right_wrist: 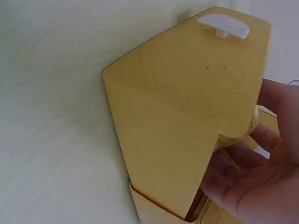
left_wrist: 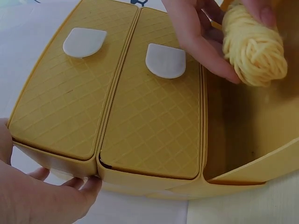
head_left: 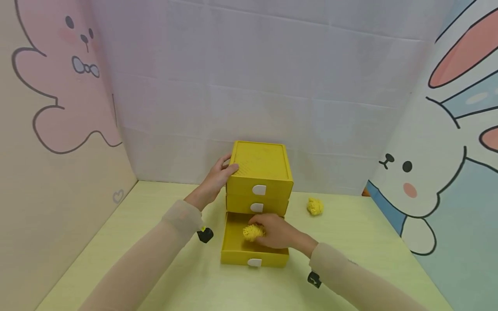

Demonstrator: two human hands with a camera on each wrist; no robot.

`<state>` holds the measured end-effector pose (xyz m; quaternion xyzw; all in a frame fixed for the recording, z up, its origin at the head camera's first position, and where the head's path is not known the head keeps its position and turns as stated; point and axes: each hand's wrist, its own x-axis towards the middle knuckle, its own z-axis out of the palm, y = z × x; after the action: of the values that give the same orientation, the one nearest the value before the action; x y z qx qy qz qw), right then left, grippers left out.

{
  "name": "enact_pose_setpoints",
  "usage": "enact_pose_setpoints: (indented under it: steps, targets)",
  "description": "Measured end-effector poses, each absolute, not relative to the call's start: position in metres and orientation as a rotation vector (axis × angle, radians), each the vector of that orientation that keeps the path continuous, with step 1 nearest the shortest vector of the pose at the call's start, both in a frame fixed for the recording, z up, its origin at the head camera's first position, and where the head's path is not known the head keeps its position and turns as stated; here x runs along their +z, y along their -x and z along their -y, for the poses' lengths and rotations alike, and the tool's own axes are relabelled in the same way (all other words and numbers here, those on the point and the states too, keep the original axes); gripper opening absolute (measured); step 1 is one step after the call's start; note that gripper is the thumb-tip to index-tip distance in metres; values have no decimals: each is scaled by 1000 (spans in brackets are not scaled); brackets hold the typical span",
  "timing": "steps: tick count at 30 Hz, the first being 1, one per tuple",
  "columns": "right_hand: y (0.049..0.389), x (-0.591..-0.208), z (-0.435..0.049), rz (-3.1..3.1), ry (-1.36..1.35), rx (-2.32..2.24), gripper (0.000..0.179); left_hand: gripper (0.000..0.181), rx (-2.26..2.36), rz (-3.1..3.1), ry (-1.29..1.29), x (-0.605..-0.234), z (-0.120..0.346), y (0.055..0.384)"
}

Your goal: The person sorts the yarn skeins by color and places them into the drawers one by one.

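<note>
A yellow three-drawer box [head_left: 260, 162] stands on the table, its bottom drawer [head_left: 254, 258] pulled out toward me. My right hand [head_left: 278, 232] holds a yellow ball of yarn [head_left: 253, 233] over that drawer, thumb and fingers on its sides in the left wrist view. In the right wrist view the drawer's front and side hide most of the yarn. My left hand [head_left: 213, 181] grips the left side of the box, thumb on the top edge. Seen from the left wrist, the two upper drawers are closed, each with a white tab handle [left_wrist: 166, 60].
A second yellow yarn ball [head_left: 315, 206] lies on the table [head_left: 342, 233] right of the box. A white cloth wall [head_left: 264, 86] rises close behind. Side panels with a pink cartoon [head_left: 74, 108] and a white rabbit [head_left: 428, 172] border the table.
</note>
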<state>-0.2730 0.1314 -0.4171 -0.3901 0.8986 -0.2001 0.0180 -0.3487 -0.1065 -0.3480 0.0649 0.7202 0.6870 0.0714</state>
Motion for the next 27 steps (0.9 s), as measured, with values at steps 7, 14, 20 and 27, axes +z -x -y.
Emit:
enact_pose_setpoints:
  steps: [7,14,20,27]
  targets:
    - [277,-430,-114,-2767,1180,-599,35,69,2059,-2171,-186,-346,106,348]
    - [278,-438,-101,-2750,1111,-580,38,70,2051,-2174,-168,-346,107,346]
    - [279,-445,-93,-2754,1061,-556,40,71,2049,-2177,-173,-346,108,346]
    - [280,-449,-89,-2747,1053,-574,42,72,2051,-2181,-184,-346,108,344]
